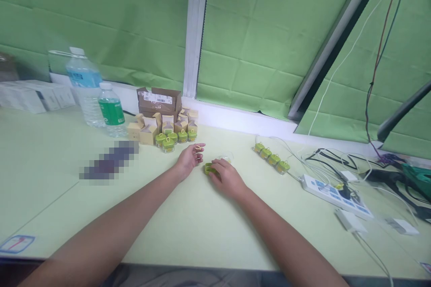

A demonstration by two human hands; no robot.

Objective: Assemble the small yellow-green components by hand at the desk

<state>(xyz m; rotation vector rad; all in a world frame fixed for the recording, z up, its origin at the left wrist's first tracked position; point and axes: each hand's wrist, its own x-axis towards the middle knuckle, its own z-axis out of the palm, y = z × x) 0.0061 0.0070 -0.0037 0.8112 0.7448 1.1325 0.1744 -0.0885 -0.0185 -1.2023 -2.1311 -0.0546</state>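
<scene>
At the middle of the bench (168, 215), in the head view, the right hand (228, 178) lay over a small green jar (208, 169), fingers curled around it. The jar looked light, rigid and smooth, so best pinched across its sides. Just beside, the left hand (189, 158) had its fingers pinched on what seemed a tiny yellow loop (199, 147).

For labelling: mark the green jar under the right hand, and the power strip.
green jar (208, 169), head view, its visible left side.
power strip (332, 194), head view, middle of its top.
</scene>
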